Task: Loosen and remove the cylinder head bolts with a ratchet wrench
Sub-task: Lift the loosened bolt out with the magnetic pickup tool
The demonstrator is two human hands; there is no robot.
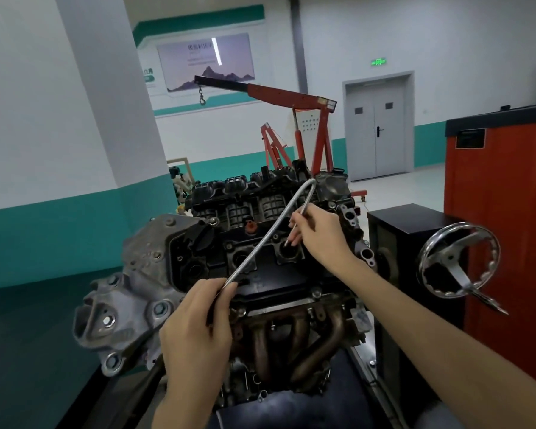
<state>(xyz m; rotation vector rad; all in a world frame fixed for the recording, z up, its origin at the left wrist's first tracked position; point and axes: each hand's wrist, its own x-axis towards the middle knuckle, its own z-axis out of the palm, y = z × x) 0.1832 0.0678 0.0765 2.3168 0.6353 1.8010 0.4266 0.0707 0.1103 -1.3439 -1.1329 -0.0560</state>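
Left hand [195, 332]: nearest me, its grip clenched round the dark handle end of a flexible shaft [260, 243], low over the front of the engine.
Exhaust manifold [294, 339]: rusty pipes just below that hand, playing no part here.
Shaft: a silver coil that climbs from the left hand, arches over the dark top cover [270, 275] and curls back down on the far side.
Right hand [319, 236]: its grip pinches the shaft just above the tip [287, 242], the fingertips steering it.
Well [283, 252]: the right-most of three in the cover; the tip hangs at its mouth, not yet down inside.
Cylinder head bolts: none visible in that well, which is too dark to see into. My guess is a loosened one sits at the bottom.
Ratchet wrench: nowhere in sight.
Doing it well: I'd say keep the tip plumb over the centre and let the right hand feed it down while the left gives slack. Then lift slowly and straight — a bolt brushed against the wall could drop back.
Handwheel [460, 258]: chrome, off to the right, well apart.
Engine hoist [291, 97]: red, farther back by the wall.
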